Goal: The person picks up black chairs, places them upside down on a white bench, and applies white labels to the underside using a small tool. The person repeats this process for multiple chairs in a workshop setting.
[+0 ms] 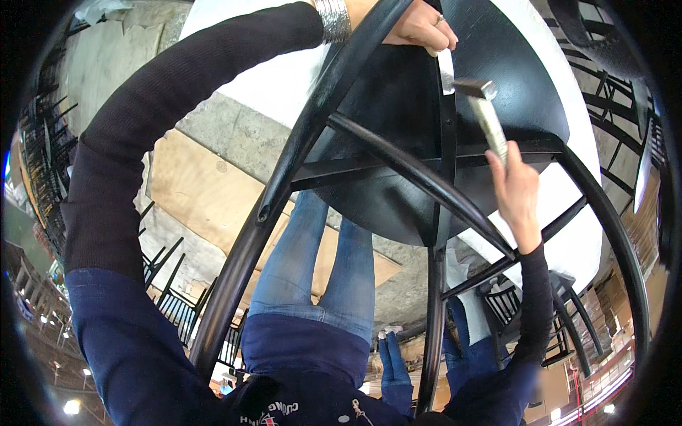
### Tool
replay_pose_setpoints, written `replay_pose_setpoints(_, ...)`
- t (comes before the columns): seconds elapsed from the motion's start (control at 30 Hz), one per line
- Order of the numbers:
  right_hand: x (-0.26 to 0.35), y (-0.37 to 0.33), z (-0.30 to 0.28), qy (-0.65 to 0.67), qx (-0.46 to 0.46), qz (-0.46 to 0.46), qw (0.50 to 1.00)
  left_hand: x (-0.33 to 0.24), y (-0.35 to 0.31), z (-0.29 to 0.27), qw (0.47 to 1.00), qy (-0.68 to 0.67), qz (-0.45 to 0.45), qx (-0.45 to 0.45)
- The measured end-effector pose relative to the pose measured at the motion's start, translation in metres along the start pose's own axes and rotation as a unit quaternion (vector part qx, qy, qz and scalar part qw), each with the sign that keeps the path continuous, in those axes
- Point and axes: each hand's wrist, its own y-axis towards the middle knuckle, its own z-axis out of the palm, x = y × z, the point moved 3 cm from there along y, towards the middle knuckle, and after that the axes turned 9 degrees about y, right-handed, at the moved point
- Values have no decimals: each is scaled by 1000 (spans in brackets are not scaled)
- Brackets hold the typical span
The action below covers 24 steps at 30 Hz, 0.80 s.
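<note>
A black wooden chair (376,163) lies upside down in front of me, its legs and crossbars pointing toward me and its round seat underneath. My left hand (425,28) reaches round a leg to the far part of the seat's underside. Its closed fingers pinch a small pale, shiny strip (446,72) against a black bar. In my right hand (518,192) is a hammer (489,117), gripped by its pale, wrapped-looking handle. The hammer's metal head hovers just right of the strip's lower end, and I cannot tell whether they touch.
Beneath the chair is a white tabletop (579,245). Cardboard sheets (195,192) lie on the concrete floor to the left. Black chairs (177,305) stand lower left, with more black chair frames (614,117) at right. Other people's legs (394,358) show near the lower edge.
</note>
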Motion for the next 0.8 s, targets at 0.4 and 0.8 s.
replay_pose_setpoints(0.4,9,22,7,99,-123,-68,985,7,3,6,999,-20,-33,-4)
replay_pose_setpoints(0.8,13,40,1,6,-64,-56,996,8,-10,-8,988,-55,-144,-14)
